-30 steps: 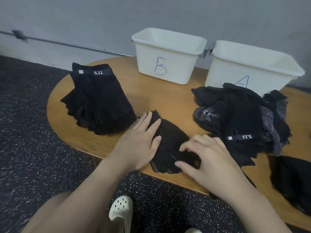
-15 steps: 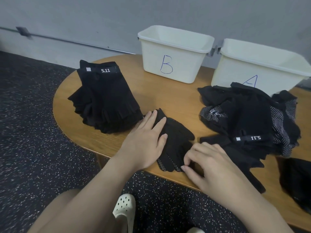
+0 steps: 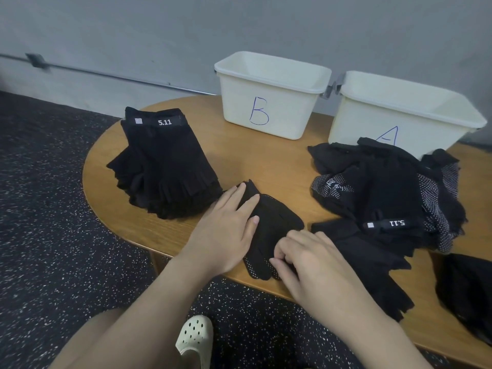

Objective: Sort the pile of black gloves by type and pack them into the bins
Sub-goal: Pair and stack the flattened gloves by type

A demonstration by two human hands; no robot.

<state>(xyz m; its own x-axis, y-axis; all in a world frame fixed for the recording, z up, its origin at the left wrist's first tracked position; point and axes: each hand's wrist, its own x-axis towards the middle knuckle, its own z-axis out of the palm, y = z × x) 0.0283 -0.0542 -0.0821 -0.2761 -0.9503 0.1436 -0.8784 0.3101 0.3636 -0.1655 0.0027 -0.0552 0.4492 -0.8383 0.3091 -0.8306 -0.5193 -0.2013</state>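
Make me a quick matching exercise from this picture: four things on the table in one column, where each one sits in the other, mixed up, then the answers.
1. bin B
2. bin A
3. stacked 5.11 gloves
4. dotted glove

a. under both hands
b. table's left end
c. far right, behind the loose pile
d. back middle

Pairs: 1-d, 2-c, 3-b, 4-a

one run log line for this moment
step: flattening dotted glove | left hand: pressing it | right hand: pinching its fingers | bin B, bin A: no gloves visible

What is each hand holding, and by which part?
Right hand pinches the dotted glove at its fingertips; left hand only presses flat on its cuff end.
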